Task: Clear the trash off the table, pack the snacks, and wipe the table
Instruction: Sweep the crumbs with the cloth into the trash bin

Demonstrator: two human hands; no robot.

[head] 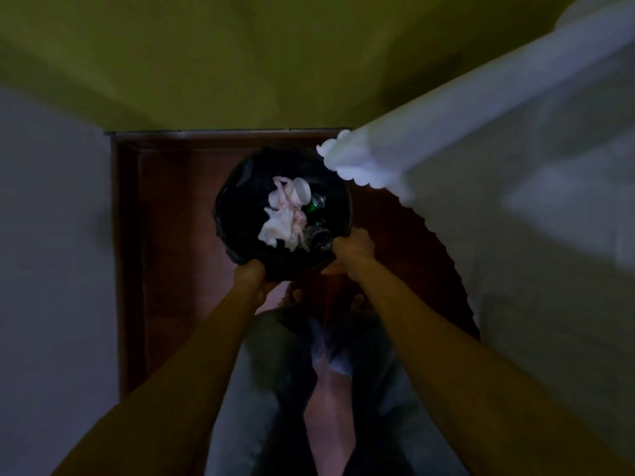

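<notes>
Head view: a round bin lined with a black plastic bag sits low over the reddish-brown floor, beside a white scalloped cloth. The left hand and right hand each have their fingers closed on its near rim. Inside lie crumpled white tissues and a green can. Such a load looks light, but the liner is probably soft and slippery, so the rim is the firmest hold.

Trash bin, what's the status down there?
Both hands, left and right, grip the black-lined bin. Crumpled tissues, green can inside. White tablecloth overhangs close.
</notes>
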